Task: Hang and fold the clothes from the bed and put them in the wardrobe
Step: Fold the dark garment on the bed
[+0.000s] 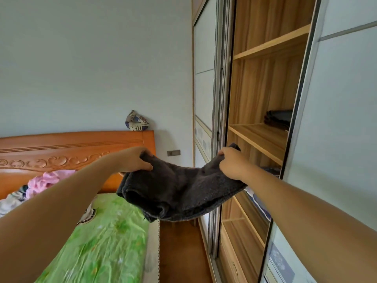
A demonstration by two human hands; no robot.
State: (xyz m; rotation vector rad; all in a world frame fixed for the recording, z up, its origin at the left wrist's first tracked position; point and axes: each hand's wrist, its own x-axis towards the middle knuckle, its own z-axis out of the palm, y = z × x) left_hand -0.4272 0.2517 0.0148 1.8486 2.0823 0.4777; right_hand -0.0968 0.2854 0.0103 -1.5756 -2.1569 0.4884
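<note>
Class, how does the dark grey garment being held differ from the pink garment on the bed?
The dark grey garment hangs between the left hand and right hand; the pink garment lies on the bed. The grey garment is spread, the pink garment bunched. Neither is in the wardrobe.

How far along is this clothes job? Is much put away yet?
Done: a dark folded pile already sits on a shelf of the wardrobe. In hand: the left hand and right hand grip a folded dark grey garment in front of it. Left: a pink garment and other crumpled clothes lie on the bed by the headboard.
</note>
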